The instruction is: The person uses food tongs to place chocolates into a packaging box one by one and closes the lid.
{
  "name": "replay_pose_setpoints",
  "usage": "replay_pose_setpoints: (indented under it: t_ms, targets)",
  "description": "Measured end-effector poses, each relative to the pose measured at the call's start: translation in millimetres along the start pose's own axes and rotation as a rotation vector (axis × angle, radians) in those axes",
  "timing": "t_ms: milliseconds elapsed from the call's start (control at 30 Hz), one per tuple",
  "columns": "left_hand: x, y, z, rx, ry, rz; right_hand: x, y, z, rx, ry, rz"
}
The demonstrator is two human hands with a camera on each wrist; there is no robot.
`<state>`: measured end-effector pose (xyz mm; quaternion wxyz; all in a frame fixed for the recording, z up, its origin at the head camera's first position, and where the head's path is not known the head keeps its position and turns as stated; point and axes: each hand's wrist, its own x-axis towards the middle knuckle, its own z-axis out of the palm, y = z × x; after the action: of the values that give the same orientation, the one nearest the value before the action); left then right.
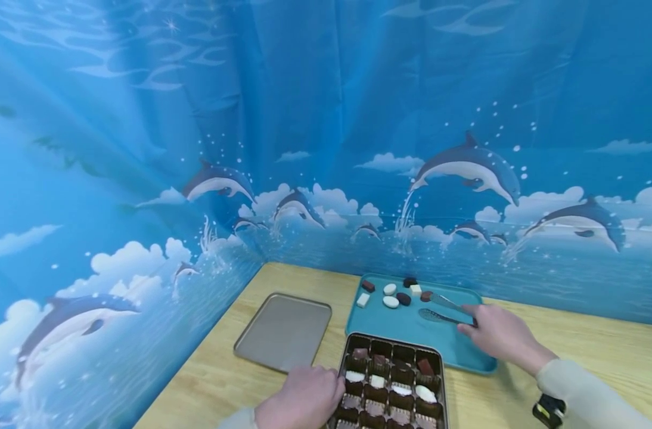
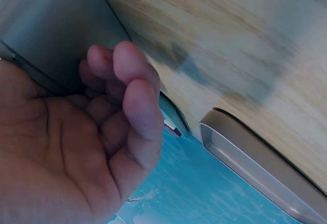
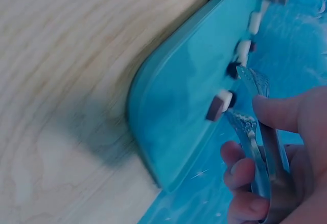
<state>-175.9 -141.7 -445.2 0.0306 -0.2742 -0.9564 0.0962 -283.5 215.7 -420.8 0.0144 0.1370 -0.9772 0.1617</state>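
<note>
My right hand (image 1: pixel 500 333) holds metal tongs (image 3: pixel 273 157) over the teal tray (image 1: pixel 468 351). Their tips are apart, with a brown chocolate (image 1: pixel 425 295) close to one of them; whether they touch is unclear. More chocolates, dark ones (image 1: pixel 403 299) and white ones (image 1: pixel 390 302), lie toward the tray's back left. At the left edge of a chocolate box (image 1: pixel 445 381) is my left hand (image 1: pixel 304 398), gripping its side with curled fingers (image 2: pixel 140 106). Dark compartments in the box contain brown and white chocolates. The thumb's hold is partly hidden.
A grey-brown metal lid (image 1: pixel 285 330) lies on the wooden table (image 1: pixel 208 369), left of the tray and box. A dolphin-printed curtain (image 1: pixel 326 119) rises along the table's back and left edges. The box's far edge stands close to the tray's front.
</note>
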Motion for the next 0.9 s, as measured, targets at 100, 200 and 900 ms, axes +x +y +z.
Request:
replay_pose_setpoints:
  t_ms: [100,200,900]
  targets:
    - [0.2,-0.1,-0.4,0.016,-0.002,0.01,6.7,8.7,1.7,-0.016,0.001,0.02]
    - [1.0,-0.6,-0.1,0.02,-0.018,0.02,13.1,14.5,3.4,-0.032,0.004,0.032]
    - [4.4,-2.0,3.0,-0.175,-0.005,-0.08,40.5,15.5,16.8,-0.044,0.02,0.021]
